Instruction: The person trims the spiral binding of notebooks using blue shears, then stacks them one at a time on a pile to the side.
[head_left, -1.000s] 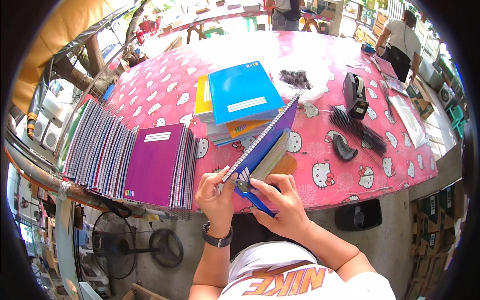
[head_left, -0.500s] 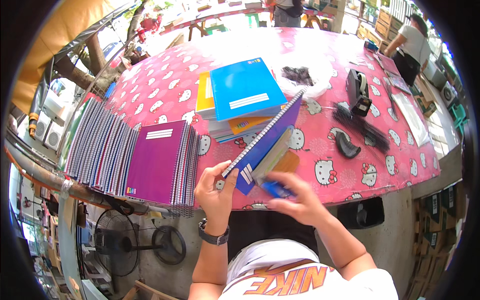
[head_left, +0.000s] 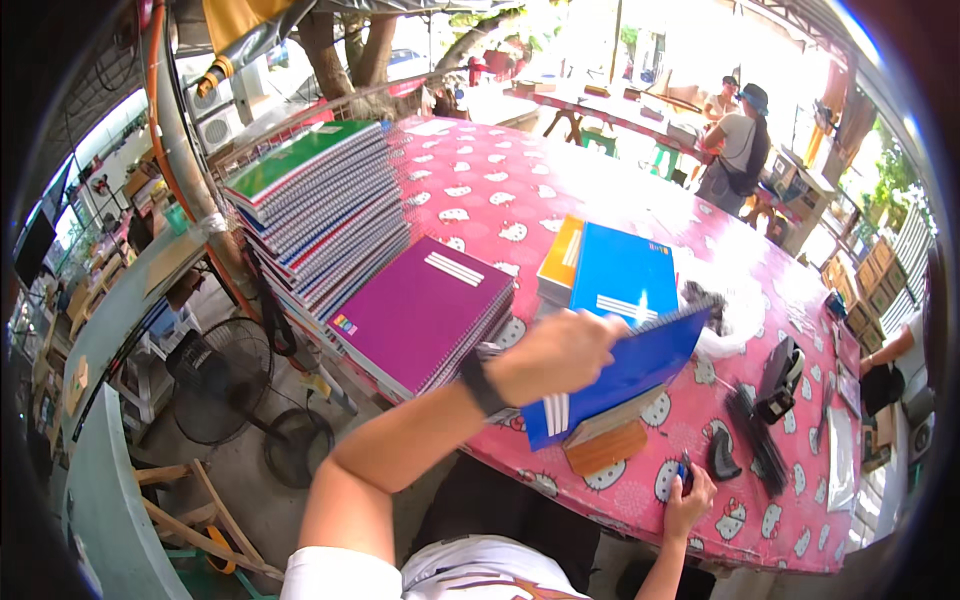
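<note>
My left hand [head_left: 562, 352], slightly blurred, is closed at the upper spiral edge of a blue notebook [head_left: 625, 375]. The notebook is tilted, its lower side against a wooden block [head_left: 606, 449]. Near the table's front edge, my right hand [head_left: 690, 497] is closed around a small blue-handled tool [head_left: 684, 472] whose kind I cannot make out. Left of my left wrist lies a stack of spiral notebooks topped by a purple one [head_left: 425, 310]. Behind the held notebook is another pile with a light-blue cover [head_left: 628, 268] and a yellow one [head_left: 562, 250].
A tall notebook stack [head_left: 320, 215] with a green top stands at the left. Black spiral coils [head_left: 756, 440], a dark curved object [head_left: 722, 456], a tape dispenser [head_left: 780, 380] and a plastic bag [head_left: 738, 320] lie right. A fan [head_left: 215, 380] stands beside the pink table.
My view has swung left. My left hand has moved from the notebook's near end to farther up its spiral edge. My right hand has drawn away from the notebook, down to the right, with the blue-handled tool.
</note>
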